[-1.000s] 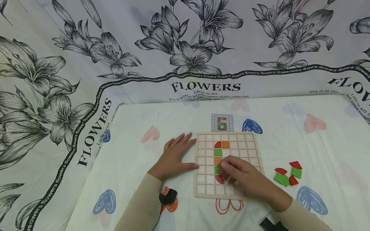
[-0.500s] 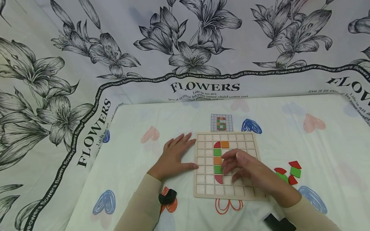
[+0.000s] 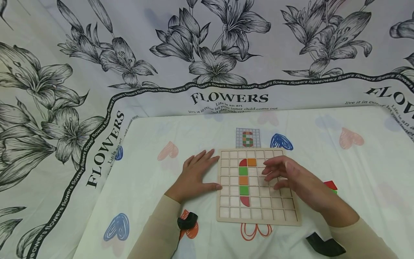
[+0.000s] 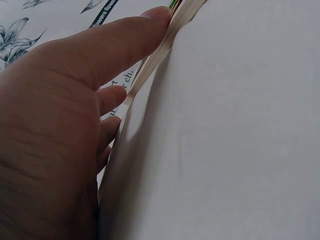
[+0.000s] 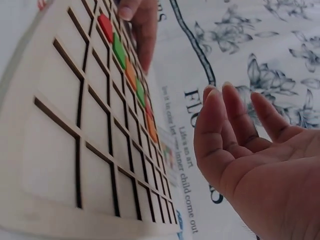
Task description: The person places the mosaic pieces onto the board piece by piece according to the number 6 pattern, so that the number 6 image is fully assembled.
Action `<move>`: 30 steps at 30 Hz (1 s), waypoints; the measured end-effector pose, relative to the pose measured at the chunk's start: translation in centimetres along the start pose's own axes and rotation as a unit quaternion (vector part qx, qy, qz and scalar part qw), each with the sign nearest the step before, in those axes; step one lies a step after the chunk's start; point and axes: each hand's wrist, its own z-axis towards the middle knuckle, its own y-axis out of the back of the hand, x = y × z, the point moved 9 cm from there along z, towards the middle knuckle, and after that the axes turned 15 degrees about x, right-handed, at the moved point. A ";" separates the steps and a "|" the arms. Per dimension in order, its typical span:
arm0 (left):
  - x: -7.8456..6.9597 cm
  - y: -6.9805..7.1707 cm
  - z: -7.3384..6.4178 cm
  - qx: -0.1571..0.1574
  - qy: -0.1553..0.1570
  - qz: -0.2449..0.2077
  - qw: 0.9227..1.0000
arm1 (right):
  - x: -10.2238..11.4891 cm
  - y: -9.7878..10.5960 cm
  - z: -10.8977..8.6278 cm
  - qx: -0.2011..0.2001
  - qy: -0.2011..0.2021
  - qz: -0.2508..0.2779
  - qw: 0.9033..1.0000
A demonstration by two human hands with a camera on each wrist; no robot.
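Note:
A wooden grid board (image 3: pixel 226 214) lies on the cloth. One column of it carries red quarter-round tiles at top and bottom, with a green tile (image 3: pixel 243 171), an orange tile (image 3: pixel 243 180) and another green one between. A second orange tile (image 3: pixel 251 162) sits right of the upper red tile (image 3: pixel 243 163). My left hand (image 3: pixel 196 176) rests flat at the board's left edge, its thumb and fingertips touching the frame. Over the right part of the board hovers my right hand (image 3: pixel 300 183), fingers loosely bent and nothing in them; the right wrist view shows the bare palm (image 5: pixel 280 170).
Behind the board lies a small printed card (image 3: pixel 247 137) with a coloured pattern on a grid. Right of the board, loose red and green tiles (image 3: pixel 330 185) are mostly hidden behind my right hand. Black bands (image 3: pixel 187 220) sit near both wrists.
My right hand has lifted off the lower red tile and moved right and away from the column, now covering most of the loose tiles. The left hand has stayed put.

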 end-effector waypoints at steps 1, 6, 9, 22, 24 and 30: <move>0.0 0.0 0.0 0.001 0.000 0.000 1.000 | 0.2 0.2 -0.2 -0.002 0.006 -0.007 1.000; 0.0 -0.1 0.0 0.001 -0.004 0.000 1.000 | 1.0 1.5 -0.9 -0.019 0.014 -0.038 0.999; 0.0 0.0 0.0 -0.001 -0.006 0.000 1.000 | 1.3 2.1 -1.3 -0.026 0.010 -0.051 0.998; 0.0 -0.1 0.0 0.003 0.001 0.002 1.000 | 1.0 5.4 -3.6 -0.063 -0.017 -0.100 0.993; 0.1 -0.1 0.0 0.006 0.004 0.003 1.000 | 0.7 6.0 -4.0 -0.073 -0.033 -0.116 0.990; 0.2 -0.2 0.0 0.007 0.004 0.003 1.000 | -0.7 7.8 -5.3 -0.099 -0.088 -0.150 0.980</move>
